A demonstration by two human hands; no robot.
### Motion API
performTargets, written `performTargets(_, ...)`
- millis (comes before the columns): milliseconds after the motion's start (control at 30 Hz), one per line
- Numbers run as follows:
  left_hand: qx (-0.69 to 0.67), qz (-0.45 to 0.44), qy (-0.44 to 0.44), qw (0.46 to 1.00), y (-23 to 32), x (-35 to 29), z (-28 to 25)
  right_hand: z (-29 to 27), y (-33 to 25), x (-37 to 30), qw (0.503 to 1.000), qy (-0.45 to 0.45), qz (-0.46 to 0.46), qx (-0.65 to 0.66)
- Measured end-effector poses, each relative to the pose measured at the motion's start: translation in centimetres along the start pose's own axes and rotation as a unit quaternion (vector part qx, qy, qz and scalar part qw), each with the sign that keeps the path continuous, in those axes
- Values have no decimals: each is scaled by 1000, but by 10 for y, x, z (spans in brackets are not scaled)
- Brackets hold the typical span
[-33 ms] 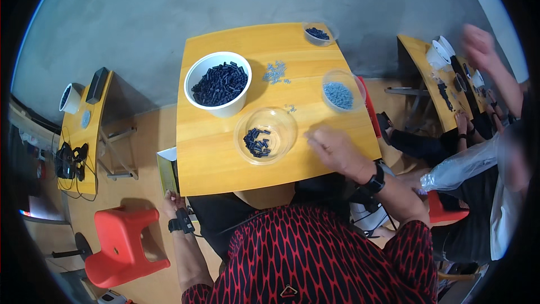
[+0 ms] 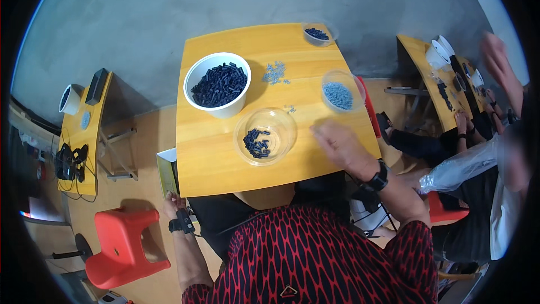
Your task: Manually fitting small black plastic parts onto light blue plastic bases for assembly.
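My right hand (image 2: pixel 342 147) is over the front right of the table, right of a clear round tub (image 2: pixel 287 145) with some short dark blue tube pieces (image 2: pixel 257 143) in it. Motion smears its fingers, so its grip cannot be made out. Down by the table's left edge, my left hand (image 2: pixel 172 207) has its fingers curled together beside the lower end of a yellow and white box (image 2: pixel 167 171); what they hold is too small to tell. A white bucket (image 2: pixel 229 111) full of the same dark pieces stands at the left of the table.
Small grey-blue pieces (image 2: pixel 275 72) lie loose on the yellow table (image 2: pixel 225 160). A clear tub of them (image 2: pixel 338 96) stands at right, another tub of dark pieces (image 2: pixel 316 34) at the far corner. A red stool (image 2: pixel 121 245) is at left. People sit at right; one hand (image 2: pixel 498 59) is raised.
My right hand has shifted slightly to the right, away from the clear tub. The other person's raised hand has moved right and a little down. My left hand stays by the box.
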State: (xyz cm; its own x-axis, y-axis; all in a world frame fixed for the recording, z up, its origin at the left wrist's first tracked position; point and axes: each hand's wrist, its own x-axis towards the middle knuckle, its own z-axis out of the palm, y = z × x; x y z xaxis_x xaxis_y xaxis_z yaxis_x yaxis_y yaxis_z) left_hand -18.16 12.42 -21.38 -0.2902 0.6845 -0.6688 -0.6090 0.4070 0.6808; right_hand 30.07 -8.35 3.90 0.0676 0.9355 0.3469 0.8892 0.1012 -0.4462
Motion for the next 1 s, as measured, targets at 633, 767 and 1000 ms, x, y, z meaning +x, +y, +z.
performTargets(633, 57, -30, -43, 997, -8, 24, -38, -22, 138, 50, 972, -85, 144, -164)
performTargets(767, 66, -38, 17, 997, -10, 6, -21, -42, 124, 48, 974, -36, 224, 6)
performTargets(1000, 59, -55, -14, 997, -9, 9, -24, -51, 128, 37, 956, 29, 238, 166)
